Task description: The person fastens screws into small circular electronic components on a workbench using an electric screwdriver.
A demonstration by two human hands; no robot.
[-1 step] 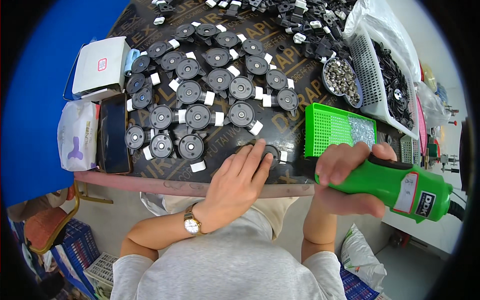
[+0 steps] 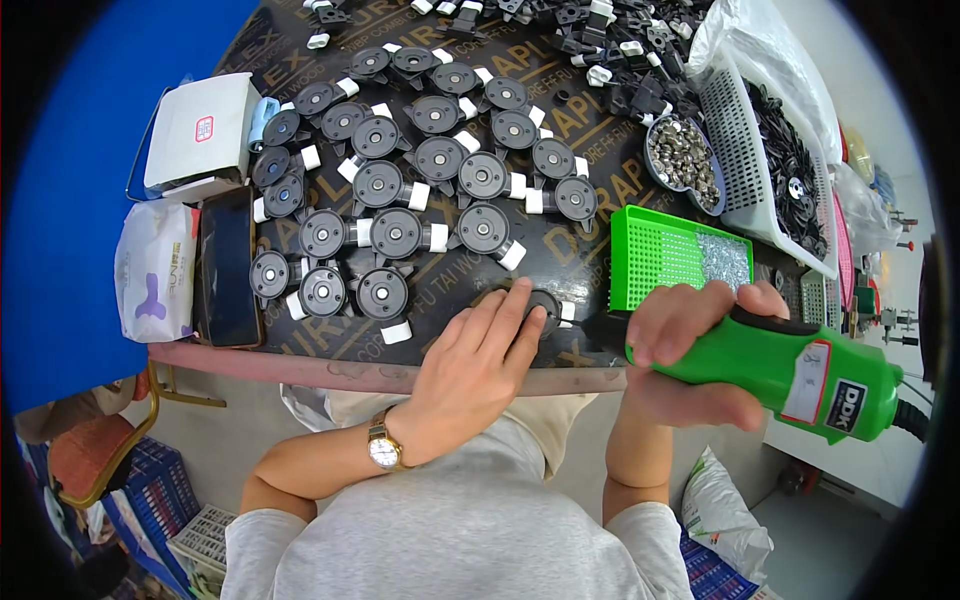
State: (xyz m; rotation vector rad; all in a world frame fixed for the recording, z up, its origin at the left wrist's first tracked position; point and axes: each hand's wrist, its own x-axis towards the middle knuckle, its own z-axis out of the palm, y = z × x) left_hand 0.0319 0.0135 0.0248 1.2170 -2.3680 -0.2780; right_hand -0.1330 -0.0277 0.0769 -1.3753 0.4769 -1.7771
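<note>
My left hand (image 2: pixel 470 365), with a gold watch on its wrist, lies at the table's near edge. Its fingertips close on a black round plastic part (image 2: pixel 545 303) with a white tab, partly hidden under them. In my right hand (image 2: pixel 690 345) is a green electric screwdriver (image 2: pixel 815 375), held level with its dark nose pointing left at that part's right side. Whether the bit touches the part I cannot make out. Beyond my left hand, several similar black round parts (image 2: pixel 396 233) with white tabs lie in loose rows.
A green perforated tray (image 2: pixel 635 250) of small screws stands right, beyond the screwdriver. Behind it are a bowl of metal pieces (image 2: pixel 683 160) and a white basket (image 2: pixel 725 130) of black parts. Left are a phone (image 2: pixel 228 265), tissue pack (image 2: pixel 158 270) and white box (image 2: pixel 205 130).
The screwdriver and my right hand have shifted slightly left, bringing the dark nose closer to the part. My left hand stays where it was.
</note>
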